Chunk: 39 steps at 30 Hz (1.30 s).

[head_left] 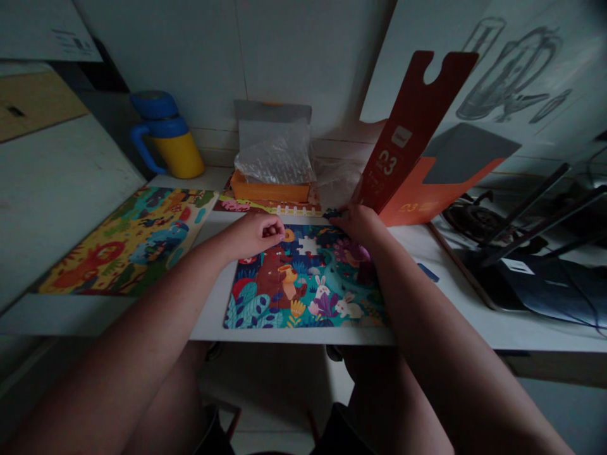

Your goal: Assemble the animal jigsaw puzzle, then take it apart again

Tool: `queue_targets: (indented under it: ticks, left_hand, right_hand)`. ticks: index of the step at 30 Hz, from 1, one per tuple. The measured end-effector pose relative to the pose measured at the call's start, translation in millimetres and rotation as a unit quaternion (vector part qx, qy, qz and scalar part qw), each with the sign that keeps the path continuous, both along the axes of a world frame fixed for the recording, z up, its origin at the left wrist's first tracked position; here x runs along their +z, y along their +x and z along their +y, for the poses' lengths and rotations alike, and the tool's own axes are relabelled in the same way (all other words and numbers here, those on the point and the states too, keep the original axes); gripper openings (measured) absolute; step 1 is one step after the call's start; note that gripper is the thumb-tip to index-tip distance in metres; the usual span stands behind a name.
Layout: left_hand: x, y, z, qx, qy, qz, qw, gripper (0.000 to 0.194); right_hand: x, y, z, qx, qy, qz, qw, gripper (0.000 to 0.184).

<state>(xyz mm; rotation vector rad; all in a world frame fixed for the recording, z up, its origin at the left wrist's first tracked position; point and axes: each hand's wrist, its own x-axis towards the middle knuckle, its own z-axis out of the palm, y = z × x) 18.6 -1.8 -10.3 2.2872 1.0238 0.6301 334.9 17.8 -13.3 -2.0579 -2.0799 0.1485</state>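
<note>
A colourful jigsaw puzzle with a bear and rabbits lies on the white table in front of me. One white gap shows near its top edge. My left hand rests curled at the puzzle's top left corner, fingers closed; what they hold is hidden. My right hand is at the top right edge, fingers pinched on a dark puzzle piece.
A finished puzzle lies at the left. Behind stand an orange box with a plastic bag, a yellow-and-blue jug and a red cardboard box. A gas stove sits at right.
</note>
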Motion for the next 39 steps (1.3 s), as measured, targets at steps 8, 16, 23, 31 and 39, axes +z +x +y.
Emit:
queue_targets:
  ticks: [8,16,23,31,39]
  left_hand:
    - [-3.6,0,2,-0.004,-0.014,-0.022,1.0,0.015]
    - [0.8,2,-2,0.016,-0.043,-0.053,0.998,0.016]
    - [0.0,2,-1,0.022,-0.056,-0.072,0.996,0.02]
    - [-0.6,12,-3,-0.021,-0.147,-0.134,0.98,0.032]
    - [5.9,5,-2,0.042,-0.125,-0.155,0.979,0.036]
  right_hand:
    - [-2.3,1,7,-0.02,-0.01,0.053,0.998,0.052]
    - [10.0,-8,-12,0.01,0.08,0.111,0.991,0.025]
    - [14.8,-19,-24,0.06,0.04,0.357,0.931,0.038]
    - [13.7,-53,-52,0.19,-0.176,0.529,0.808,0.03]
    - [30.7,-48,-54,0.196,-0.073,0.283,0.936,0.028]
